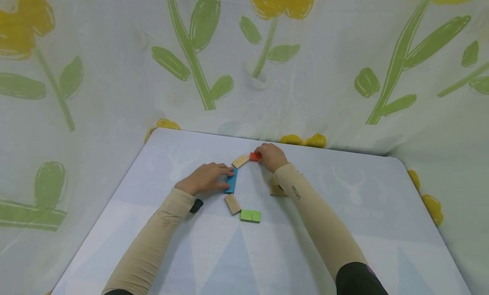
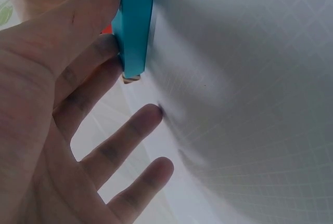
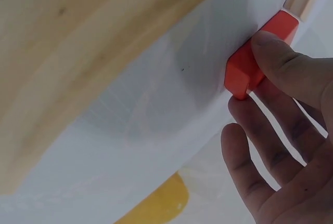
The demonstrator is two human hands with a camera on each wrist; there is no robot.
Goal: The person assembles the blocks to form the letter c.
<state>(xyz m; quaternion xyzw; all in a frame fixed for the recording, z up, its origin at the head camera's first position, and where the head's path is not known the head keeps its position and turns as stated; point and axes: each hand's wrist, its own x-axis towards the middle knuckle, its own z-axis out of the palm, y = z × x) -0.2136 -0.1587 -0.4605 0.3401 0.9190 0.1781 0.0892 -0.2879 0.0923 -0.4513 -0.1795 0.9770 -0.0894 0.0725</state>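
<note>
Several rectangular blocks form a curved line on the table. My left hand point(image 1: 204, 178) pinches the blue block point(image 1: 231, 182) between thumb and fingers, its other fingers spread apart in the left wrist view. At the line's far end, my right hand point(image 1: 272, 157) grips the red block point(image 1: 254, 157), the thumb on one face point(image 3: 263, 55) and fingers behind. Between the blue and red blocks lies a striped wooden block point(image 1: 240, 161). Nearer to me come a plain wooden block point(image 1: 233, 204) and a light green block point(image 1: 250, 216), corner to corner.
Under my right forearm, partly hidden by the sleeve, sits a wooden piece point(image 1: 276, 189); wood fills the near corner of the right wrist view. The pale patterned table point(image 1: 332, 244) meets a flower-print curtain point(image 1: 313, 87) at its back and sides.
</note>
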